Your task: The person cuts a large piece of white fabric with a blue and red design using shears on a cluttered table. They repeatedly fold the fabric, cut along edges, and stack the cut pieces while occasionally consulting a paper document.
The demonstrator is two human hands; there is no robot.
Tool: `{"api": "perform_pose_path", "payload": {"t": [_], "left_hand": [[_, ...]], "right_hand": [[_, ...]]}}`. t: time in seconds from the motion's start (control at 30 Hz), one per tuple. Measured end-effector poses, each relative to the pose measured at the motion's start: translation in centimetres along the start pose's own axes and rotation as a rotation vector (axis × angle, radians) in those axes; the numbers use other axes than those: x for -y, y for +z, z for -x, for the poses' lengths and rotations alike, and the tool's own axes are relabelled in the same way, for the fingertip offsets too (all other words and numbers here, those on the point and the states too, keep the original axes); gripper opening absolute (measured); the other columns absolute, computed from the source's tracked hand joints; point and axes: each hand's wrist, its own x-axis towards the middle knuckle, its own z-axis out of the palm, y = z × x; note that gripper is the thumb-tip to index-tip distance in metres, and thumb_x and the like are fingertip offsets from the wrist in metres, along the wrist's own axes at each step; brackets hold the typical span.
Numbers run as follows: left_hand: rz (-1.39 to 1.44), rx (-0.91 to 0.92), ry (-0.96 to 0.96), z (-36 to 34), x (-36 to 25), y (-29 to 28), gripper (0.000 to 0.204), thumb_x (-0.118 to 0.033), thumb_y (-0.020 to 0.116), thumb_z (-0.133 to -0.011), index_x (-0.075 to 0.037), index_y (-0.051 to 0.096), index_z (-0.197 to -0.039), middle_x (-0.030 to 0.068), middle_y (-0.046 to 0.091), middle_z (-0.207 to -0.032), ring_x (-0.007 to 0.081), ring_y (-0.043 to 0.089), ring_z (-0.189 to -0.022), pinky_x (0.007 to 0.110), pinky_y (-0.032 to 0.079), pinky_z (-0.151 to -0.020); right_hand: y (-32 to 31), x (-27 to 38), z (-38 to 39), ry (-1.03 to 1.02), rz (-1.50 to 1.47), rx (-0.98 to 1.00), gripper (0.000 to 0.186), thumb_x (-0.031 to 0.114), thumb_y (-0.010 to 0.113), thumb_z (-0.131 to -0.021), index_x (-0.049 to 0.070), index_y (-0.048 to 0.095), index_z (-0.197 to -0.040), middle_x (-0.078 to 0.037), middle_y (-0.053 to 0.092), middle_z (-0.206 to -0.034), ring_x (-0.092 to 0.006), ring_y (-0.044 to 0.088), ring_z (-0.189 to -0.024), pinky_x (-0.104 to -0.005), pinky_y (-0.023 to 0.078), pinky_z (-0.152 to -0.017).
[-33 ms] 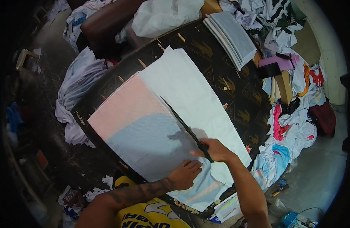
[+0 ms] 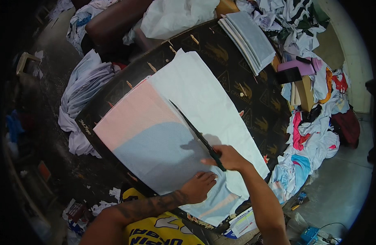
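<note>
A large fabric sheet [image 2: 155,143], pink and grey-blue on its left part, lies across the dark table with a white layer [image 2: 208,90] along its right side. Long black scissors [image 2: 199,134] rest along the border between coloured and white parts, tips pointing to the far left. My right hand [image 2: 230,158] grips their handles. My left hand [image 2: 200,188] is laid flat on the grey-blue part near the table's front edge, fingers stretched out and holding nothing. Just right of it, the near end of the fabric is rumpled, with a cut edge beside the white layer.
A folded stack of grey-white cloth [image 2: 249,43] sits at the table's far right corner. Beyond the right edge are a purple bottle [image 2: 298,65], a dark phone-like slab [image 2: 289,76] and heaps of fabric scraps [image 2: 318,139]. Bundled white cloth [image 2: 84,98] lies left of the table [image 2: 273,110].
My right hand and the scissors have shifted very slightly away from me and to the left. My left hand stays in place.
</note>
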Motion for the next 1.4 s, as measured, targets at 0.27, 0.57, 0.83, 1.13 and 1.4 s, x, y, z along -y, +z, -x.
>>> {"api": "perform_pose_path", "payload": {"t": [0.27, 0.57, 0.83, 1.13, 1.4], "left_hand": [[0.07, 0.022, 0.021, -0.1, 1.1, 0.5, 0.055, -0.016, 0.068, -0.085, 0.003, 0.063, -0.136, 0.0141, 0.052, -0.155, 0.0285, 0.043, -0.148, 0.048, 0.035, -0.121], [0.008, 0.043, 0.065, -0.6, 2.1, 0.1, 0.045, -0.019, 0.062, -0.094, 0.002, 0.064, -0.135, 0.0137, 0.054, -0.154, 0.0271, 0.046, -0.145, 0.045, 0.035, -0.12], [0.039, -0.053, 0.062, -0.2, 1.8, 0.4, 0.047, -0.017, 0.065, -0.092, 0.002, 0.063, -0.134, 0.0156, 0.054, -0.152, 0.0317, 0.049, -0.142, 0.049, 0.041, -0.117], [-0.449, -0.514, -0.56, -7.6, 14.3, -18.9, 0.1, -0.056, 0.073, -0.095, 0.007, 0.036, -0.163, 0.0269, 0.038, -0.169, 0.04, 0.031, -0.16, 0.056, 0.017, -0.132], [-0.598, 0.069, 0.041, -20.2, -6.7, 9.2, 0.047, -0.039, 0.072, -0.096, -0.007, 0.068, -0.131, 0.0135, 0.078, -0.11, 0.0268, 0.072, -0.115, 0.068, 0.028, -0.122]], "right_hand": [[-1.2, 4.3, -2.3, 0.029, 0.035, -0.024, 0.066, 0.067, 0.093, -0.072, 0.008, 0.064, -0.068, 0.001, 0.054, -0.06, -0.0135, 0.052, -0.058, -0.0331, 0.04, -0.057], [-3.2, 8.6, -6.7, 0.02, 0.149, 0.048, 0.07, 0.074, 0.09, -0.072, 0.009, 0.066, -0.067, -0.001, 0.056, -0.061, -0.0168, 0.054, -0.059, -0.035, 0.042, -0.058], [-3.8, 12.0, -7.6, -0.049, 0.163, -0.068, 0.074, 0.075, 0.088, -0.072, 0.006, 0.065, -0.065, -0.002, 0.056, -0.058, -0.0173, 0.058, -0.059, -0.0372, 0.045, -0.059], [16.2, -5.2, 13.4, 0.199, -0.457, -0.826, 0.058, 0.053, 0.086, -0.09, 0.001, 0.066, -0.074, -0.007, 0.054, -0.057, -0.0166, 0.051, -0.055, -0.0383, 0.041, -0.055], [50.2, -10.7, 26.7, 0.708, -1.196, -1.144, 0.05, 0.041, 0.088, -0.091, 0.0, 0.068, -0.072, -0.002, 0.055, -0.056, -0.0119, 0.054, -0.051, -0.0347, 0.041, -0.05]]}}
